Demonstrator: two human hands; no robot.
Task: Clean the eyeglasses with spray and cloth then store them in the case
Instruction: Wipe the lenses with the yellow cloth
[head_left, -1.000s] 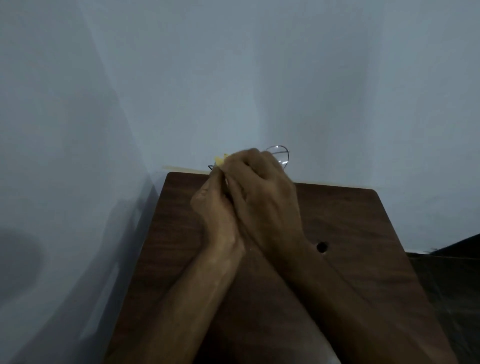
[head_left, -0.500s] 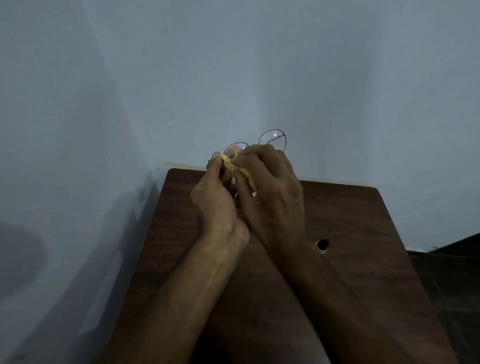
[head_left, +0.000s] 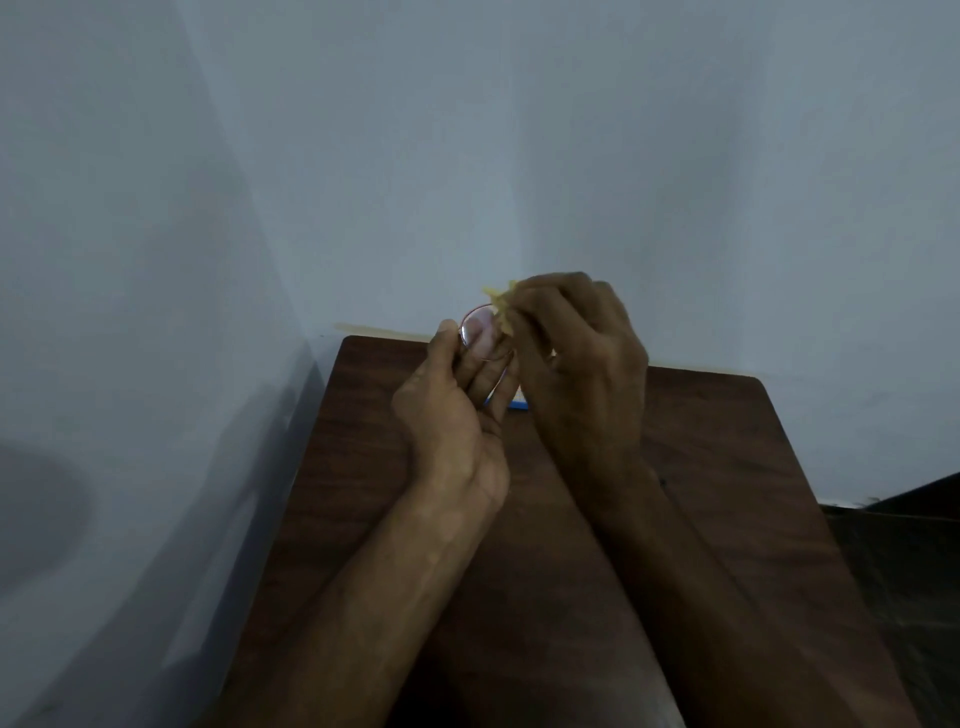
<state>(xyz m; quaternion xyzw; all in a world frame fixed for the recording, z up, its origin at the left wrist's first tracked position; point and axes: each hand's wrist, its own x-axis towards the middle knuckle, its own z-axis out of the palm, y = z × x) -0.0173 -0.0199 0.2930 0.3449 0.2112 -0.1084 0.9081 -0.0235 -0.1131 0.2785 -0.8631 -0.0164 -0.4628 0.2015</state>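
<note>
Thin-rimmed eyeglasses (head_left: 479, 332) are held up above the far end of a dark wooden table (head_left: 727, 467). My left hand (head_left: 452, 415) grips them, and one round lens shows in front of its fingertips. The other lens is hidden behind my right hand (head_left: 582, 364). That hand pinches a small yellow cloth (head_left: 501, 306) against the frame at the lens's upper right edge. No spray bottle or case can be made out.
A small blue and white object (head_left: 519, 404) lies on the table behind my hands, mostly hidden. Pale walls meet in a corner to the left of the table. A dark floor shows at the right.
The glasses have turned, so only one lens shows now. My right hand with the cloth has shifted up and to the right, and my two hands have parted a little.
</note>
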